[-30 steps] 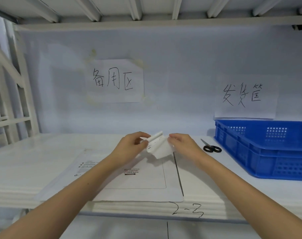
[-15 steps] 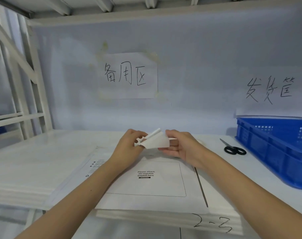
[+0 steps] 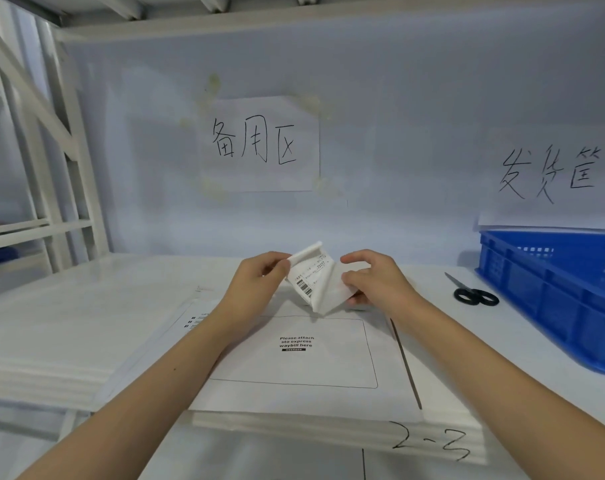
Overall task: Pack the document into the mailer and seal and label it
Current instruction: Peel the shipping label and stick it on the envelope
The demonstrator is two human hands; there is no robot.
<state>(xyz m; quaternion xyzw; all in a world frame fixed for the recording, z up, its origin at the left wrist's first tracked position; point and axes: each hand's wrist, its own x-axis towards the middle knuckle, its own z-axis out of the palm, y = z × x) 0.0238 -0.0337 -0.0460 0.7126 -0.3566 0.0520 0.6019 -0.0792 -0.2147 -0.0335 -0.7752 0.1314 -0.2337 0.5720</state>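
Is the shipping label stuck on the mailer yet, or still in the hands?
Still in the hands. The shipping label is held curled above the mailer, left hand and right hand pinching it; the printed waybill box is bare.

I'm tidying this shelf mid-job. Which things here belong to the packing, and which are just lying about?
In use: waybill label, pinched by the left hand and right hand; mailer under them.
Lying about: scissors, blue crate, wall signs.

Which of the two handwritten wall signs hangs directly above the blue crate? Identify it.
The right-hand sign, whose lower edge meets the blue crate. The other sign hangs mid-wall, above the hands, away from the crate.
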